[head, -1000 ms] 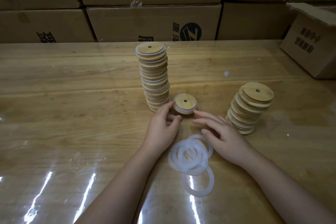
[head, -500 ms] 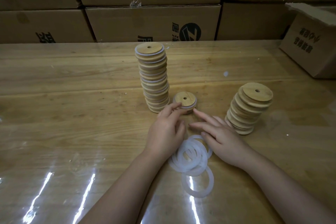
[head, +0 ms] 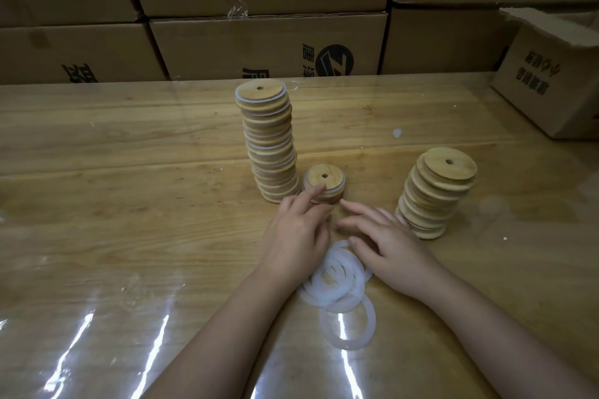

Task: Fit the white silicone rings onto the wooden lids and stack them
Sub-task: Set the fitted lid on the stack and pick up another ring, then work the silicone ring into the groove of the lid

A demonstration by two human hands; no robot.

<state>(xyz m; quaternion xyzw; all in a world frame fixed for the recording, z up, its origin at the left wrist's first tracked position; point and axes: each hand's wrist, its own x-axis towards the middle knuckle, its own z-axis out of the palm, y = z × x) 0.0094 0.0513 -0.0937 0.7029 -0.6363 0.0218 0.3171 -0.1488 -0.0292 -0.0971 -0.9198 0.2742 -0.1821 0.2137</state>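
A tall, slightly leaning stack of ringed wooden lids stands at the table's middle. Just right of its base lies a short pile of ringed lids with a centre hole on top. My left hand reaches to it, straight fingertips touching the top lid's near edge. My right hand lies flat beside it, fingers spread, tips near the pile but apart from it. A loose heap of white silicone rings sits between my wrists. A stack of bare wooden lids stands to the right.
Cardboard boxes wall off the table's far edge. An open carton sits at the far right. The wooden table has a glossy clear cover with glare streaks near me.
My left hand slid forward, and its fingers now lie on the small pile's near edge instead of beside it. My right hand stayed close by. The pile shifted slightly away from me.
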